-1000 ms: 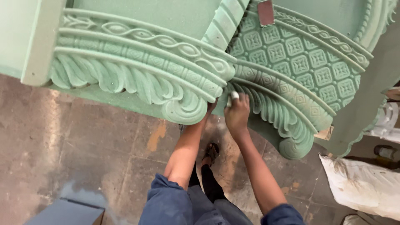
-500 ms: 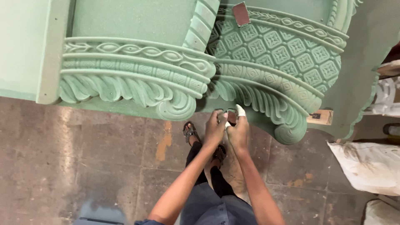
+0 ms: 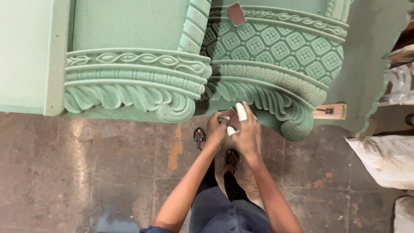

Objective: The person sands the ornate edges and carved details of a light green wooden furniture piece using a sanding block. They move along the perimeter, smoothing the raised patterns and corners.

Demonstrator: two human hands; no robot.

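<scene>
My left hand (image 3: 215, 128) and my right hand (image 3: 246, 133) meet in front of me, just below the carved green furniture piece (image 3: 276, 51). They pinch a small brownish scrap (image 3: 228, 117) between them, which looks like sandpaper. White wraps cover two fingers of my right hand (image 3: 240, 111). Neither hand touches the carving; its scrolled lower edge (image 3: 297, 127) lies just beyond them. A second carved green section (image 3: 133, 82) sits to the left. A reddish-brown rectangle of sandpaper (image 3: 236, 14) lies on the lattice panel at the top.
I stand on a stained stone floor (image 3: 108, 164), my sandalled feet (image 3: 199, 138) close to the furniture's base. A small wooden block (image 3: 330, 111) sticks out under the right section. White sacks (image 3: 384, 159) lie on the floor at the right.
My hands came off the carved lower edge and drew together in front of me. The view shifted so the furniture sits higher and further left.
</scene>
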